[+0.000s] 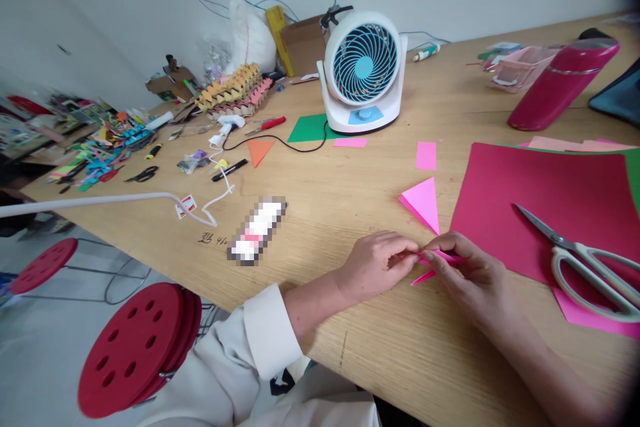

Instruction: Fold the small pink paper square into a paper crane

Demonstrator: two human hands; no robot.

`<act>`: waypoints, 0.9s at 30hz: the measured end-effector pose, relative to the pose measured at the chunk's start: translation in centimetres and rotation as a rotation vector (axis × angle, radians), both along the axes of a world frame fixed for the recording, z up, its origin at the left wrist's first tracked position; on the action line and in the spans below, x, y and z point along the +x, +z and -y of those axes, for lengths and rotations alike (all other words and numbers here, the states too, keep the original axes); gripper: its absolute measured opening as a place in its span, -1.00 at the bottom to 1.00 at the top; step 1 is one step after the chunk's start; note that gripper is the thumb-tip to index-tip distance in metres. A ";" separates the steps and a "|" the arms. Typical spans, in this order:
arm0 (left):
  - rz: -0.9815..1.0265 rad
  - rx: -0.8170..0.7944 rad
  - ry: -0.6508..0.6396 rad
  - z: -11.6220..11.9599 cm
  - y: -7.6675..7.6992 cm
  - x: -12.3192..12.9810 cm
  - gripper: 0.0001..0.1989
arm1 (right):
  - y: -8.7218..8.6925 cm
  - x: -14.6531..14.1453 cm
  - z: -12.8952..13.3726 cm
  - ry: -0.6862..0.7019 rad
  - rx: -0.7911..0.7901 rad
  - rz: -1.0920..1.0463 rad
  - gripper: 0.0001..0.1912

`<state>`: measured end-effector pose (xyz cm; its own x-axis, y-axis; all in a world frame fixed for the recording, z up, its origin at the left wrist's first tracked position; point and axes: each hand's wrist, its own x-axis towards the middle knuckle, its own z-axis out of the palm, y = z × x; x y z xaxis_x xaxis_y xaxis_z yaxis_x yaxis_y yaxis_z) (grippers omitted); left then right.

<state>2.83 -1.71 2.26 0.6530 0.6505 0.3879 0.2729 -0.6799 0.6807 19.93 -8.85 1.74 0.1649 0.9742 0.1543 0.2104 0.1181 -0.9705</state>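
Just above the near edge of the wooden table, my two hands meet over a small piece of folded pink paper [425,276]. My right hand [470,273] pinches it between thumb and forefinger. The fingertips of my left hand [383,263] close on its left end, and part of the paper is hidden behind the fingers. Right beyond my hands lies a folded pink paper triangle [424,203]. Farther back is a small pink paper rectangle [426,155]. Scissors with white handles [563,243] rest on a dark red sheet [500,193] to the right.
A white fan [364,70] stands at the back. A pink bottle [563,83] leans at the right beside a clear pink box [520,70]. A blurred-out phone-like object [257,230], a black pen [230,170] and an orange triangle [260,152] lie leftward. Red stools [133,347] stand below the table.
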 end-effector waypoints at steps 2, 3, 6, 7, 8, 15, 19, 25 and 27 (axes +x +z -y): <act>-0.019 0.047 -0.004 0.0 0.0 0.0 -0.88 | -0.1 0.0 0.0 0.022 0.020 0.027 -0.85; -0.031 0.065 -0.002 0.0 0.0 -0.1 -0.87 | -0.1 0.0 0.0 0.030 0.029 0.042 -0.87; -0.049 0.109 -0.010 0.0 0.2 -0.1 -0.85 | -0.1 0.1 0.1 0.038 0.058 0.097 -0.88; -0.054 0.119 -0.016 0.0 0.3 -0.1 -0.84 | -0.1 0.1 0.1 0.035 0.062 0.112 -0.87; -0.061 0.124 -0.022 0.0 0.3 -0.1 -0.83 | 0.0 0.1 0.1 0.029 0.063 0.120 -0.86; -0.116 0.089 -0.028 0.0 0.4 -0.2 -0.85 | 0.3 0.3 0.0 -0.027 0.035 0.093 -0.79; -0.081 0.040 -0.036 -0.1 0.1 -0.2 -0.84 | 0.4 0.8 0.1 -0.049 0.029 0.120 -0.81; -0.032 -0.282 -0.035 0.0 0.1 -0.2 -0.83 | 0.0 1.2 0.0 -0.071 0.002 0.101 -0.80; 0.004 -0.423 -0.002 0.0 0.1 0.0 -0.81 | 0.0 1.3 -0.1 -0.092 0.012 -0.015 -0.72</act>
<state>2.79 -1.71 2.36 0.6532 0.7519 0.0891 0.2688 -0.3403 0.9011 21.28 -8.77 1.69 0.2559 0.9528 0.1632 0.2064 0.1110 -0.9721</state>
